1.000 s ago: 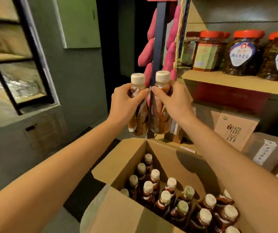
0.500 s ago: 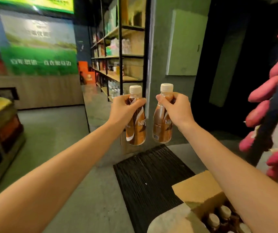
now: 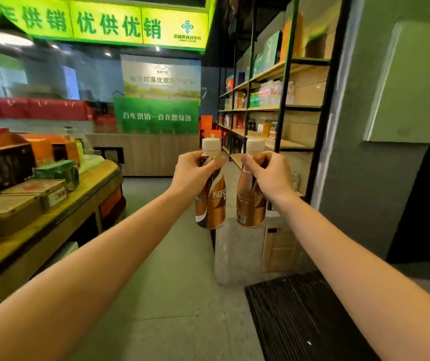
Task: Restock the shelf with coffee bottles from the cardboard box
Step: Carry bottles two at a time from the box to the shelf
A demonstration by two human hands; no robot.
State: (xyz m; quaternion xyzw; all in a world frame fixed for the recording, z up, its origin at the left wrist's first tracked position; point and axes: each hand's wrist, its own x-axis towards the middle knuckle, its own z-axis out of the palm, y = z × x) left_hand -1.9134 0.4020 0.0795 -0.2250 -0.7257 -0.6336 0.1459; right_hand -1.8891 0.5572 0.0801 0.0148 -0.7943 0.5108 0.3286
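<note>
Moved: view has swung left since half a second ago, so the cardboard box is out of sight and the shop aisle fills the frame; both bottles are carried along at the same height
Left hand [image 3: 191,171]: fingers curled tight round the neck of the left coffee bottle [image 3: 211,201], thumb across the front, just under the cream cap
Right hand [image 3: 270,174]: same deal, closed round the neck of the right coffee bottle [image 3: 250,204]
Bottles: both upright, side by side, near each other but not touching, held out at arm's length over the grey floor [image 3: 172,295]
Shelf [image 3: 281,108]: black-framed wooden shelving behind and to the right of the bottles, partly stocked
Left side: display counter [image 3: 60,209] with tins and boxes on it
Back wall: green banner [image 3: 156,115] under a yellow-green sign [image 3: 109,22]
Bottom right: black ribbed mat [image 3: 302,316]
</note>
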